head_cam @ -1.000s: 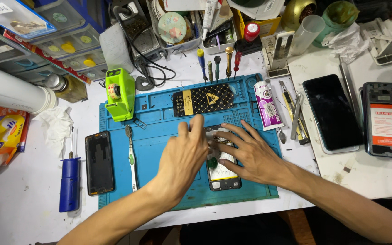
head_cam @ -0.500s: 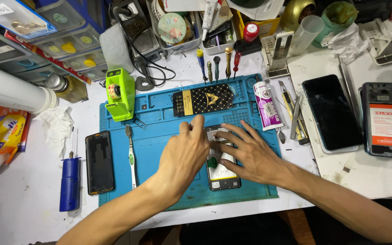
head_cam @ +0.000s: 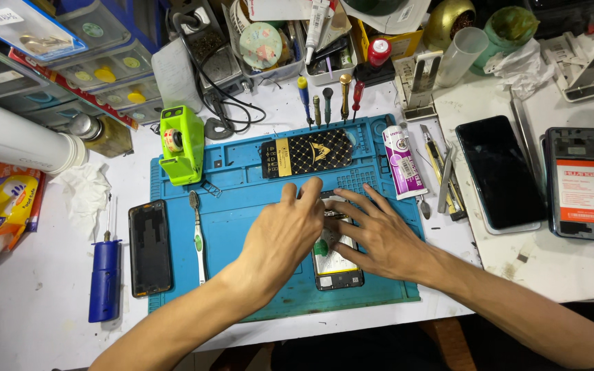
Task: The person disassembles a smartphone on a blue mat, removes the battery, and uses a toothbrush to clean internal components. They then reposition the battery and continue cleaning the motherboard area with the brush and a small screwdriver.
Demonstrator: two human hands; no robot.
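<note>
On the ribbed blue rubber mat [head_cam: 242, 206], an opened phone [head_cam: 337, 264] lies flat, its glossy innards bare. Left hand [head_cam: 283, 233] rests palm-down over its upper half, fingers together, pinching nothing visible. Right hand [head_cam: 379, 237] spreads wide, fingertips [head_cam: 331, 213] pressing the phone's top edge. Just beyond lies a black quilted-pattern case [head_cam: 307, 154]; a slim toothbrush [head_cam: 197, 233] sits left.

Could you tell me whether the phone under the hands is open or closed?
Open: the phone lies on the blue mat with its back off, insides exposed beneath the left hand and right hand.
</note>
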